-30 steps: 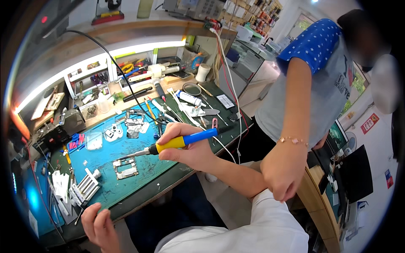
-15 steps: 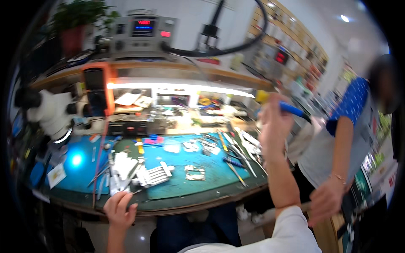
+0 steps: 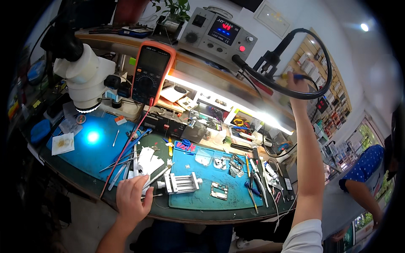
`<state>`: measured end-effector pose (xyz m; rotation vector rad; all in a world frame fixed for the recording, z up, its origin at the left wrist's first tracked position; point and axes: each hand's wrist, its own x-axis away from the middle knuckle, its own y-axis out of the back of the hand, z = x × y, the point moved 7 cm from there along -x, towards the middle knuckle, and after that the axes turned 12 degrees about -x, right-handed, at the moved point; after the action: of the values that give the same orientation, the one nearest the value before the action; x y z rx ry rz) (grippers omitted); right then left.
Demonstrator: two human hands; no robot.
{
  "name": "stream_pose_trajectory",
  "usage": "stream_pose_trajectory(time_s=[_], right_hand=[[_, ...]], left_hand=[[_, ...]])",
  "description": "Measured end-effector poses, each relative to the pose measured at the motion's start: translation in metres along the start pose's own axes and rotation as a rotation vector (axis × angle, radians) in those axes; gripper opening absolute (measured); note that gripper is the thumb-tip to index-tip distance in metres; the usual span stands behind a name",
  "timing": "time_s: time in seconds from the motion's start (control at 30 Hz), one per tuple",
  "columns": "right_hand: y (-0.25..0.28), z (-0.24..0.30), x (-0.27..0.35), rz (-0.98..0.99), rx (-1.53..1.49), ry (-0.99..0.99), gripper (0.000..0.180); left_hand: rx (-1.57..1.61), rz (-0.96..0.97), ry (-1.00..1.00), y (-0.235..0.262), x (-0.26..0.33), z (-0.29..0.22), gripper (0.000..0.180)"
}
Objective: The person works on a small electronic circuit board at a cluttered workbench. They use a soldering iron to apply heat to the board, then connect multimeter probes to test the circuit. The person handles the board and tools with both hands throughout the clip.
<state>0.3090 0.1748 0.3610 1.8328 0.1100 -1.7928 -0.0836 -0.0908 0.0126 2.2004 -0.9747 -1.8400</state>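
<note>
My right hand (image 3: 297, 87) is raised high at the right, closed around a soldering iron (image 3: 300, 77) with a blue and yellow handle and a black cord. It is beside the black hose loop of the soldering station. My left hand (image 3: 131, 199) hovers over the bench's front edge, fingers bent, thumb apart, seemingly holding nothing. By its fingertips lie a cotton swab (image 3: 157, 195) and a slim metal tool (image 3: 159, 174). Next to them is a metal clamp fixture (image 3: 183, 183) on the blue mat (image 3: 202, 201). A small circuit board (image 3: 219, 191) lies to its right.
The grey station (image 3: 217, 36) stands on the shelf, its black handpiece (image 3: 270, 59) in a holder. An orange multimeter (image 3: 152, 74) leans below, its red lead crossing the bench. A microscope (image 3: 84, 71) is at the left. Pliers and tweezers lie right. Another person (image 3: 358, 181) stands at far right.
My view has turned and tilted, so the bench looks slanted and sharper. My right hand has carried the soldering iron up toward the station's hose and holder. The other person appears farther right.
</note>
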Motion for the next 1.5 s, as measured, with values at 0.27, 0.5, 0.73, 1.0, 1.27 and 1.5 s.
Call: stream_pose_trajectory(time_s=[0.27, 0.5, 0.73, 1.0, 1.27, 1.5], right_hand=[[-0.023, 0.022, -0.003, -0.166, 0.118, -0.224, 0.054], [-0.081, -0.071, -0.007, 0.156, 0.058, -0.3, 0.062], [-0.096, -0.038, 0.048, -0.101, -0.942, -0.724, 0.028], [0.011, 0.07, 0.117, 0.284, -0.775, -0.426, 0.026], [0.081, -0.026, 0.151, -0.052, -0.476, -0.411, 0.017], [0.093, -0.161, 0.166, -0.087, 0.147, -0.202, 0.039]], left_hand=[[-0.017, 0.068, 0.029, -0.001, 0.004, 0.007, 0.04], [-0.034, 0.088, 0.025, -0.006, 0.006, 0.005, 0.039], [-0.074, 0.089, 0.07, -0.008, 0.008, 0.006, 0.038], [-0.078, 0.107, 0.141, -0.013, 0.011, 0.009, 0.038], [-0.112, 0.127, 0.172, -0.014, 0.009, 0.006, 0.033], [-0.14, 0.162, 0.194, -0.017, 0.01, 0.006, 0.029]])
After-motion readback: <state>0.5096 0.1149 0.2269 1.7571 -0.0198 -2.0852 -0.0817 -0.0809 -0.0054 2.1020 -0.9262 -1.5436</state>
